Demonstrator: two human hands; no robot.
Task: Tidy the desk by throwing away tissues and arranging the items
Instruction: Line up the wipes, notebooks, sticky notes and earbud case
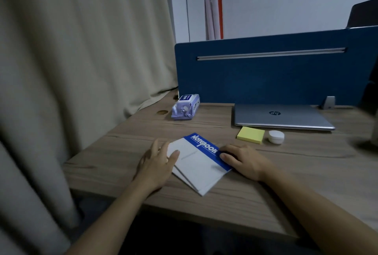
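Wood-grain desk [286, 175] carries the whole scene, and near its front edge lie two notebooks [196, 164], white-covered with a blue band reading NOTEBOOK, the upper one skewed a little over the lower so their corners do not line up. The left hand [155, 164] rests at the left side of the pile, its fingers loosely spread, the thumb lying on the top cover and the fingertips at the far left corner; the right hand [243, 160] lies against the blue right edge, its fingers together and pressing the cover flat. Judging by this, the step in hand is arranging: the two books are being squared into one neat stack. No loose tissue shows anywhere on the desk, so that part looks done or lies out of view. Next, the hands would need to push inward from both sides until the edges meet, then set the stack somewhere orderly, perhaps beside the closed silver laptop [282, 116] at the far right. Between the two sit a yellow sticky-note pad [251, 134] and a small white round case [276, 136], and a pack of wipes [185, 106] lies at the far left.
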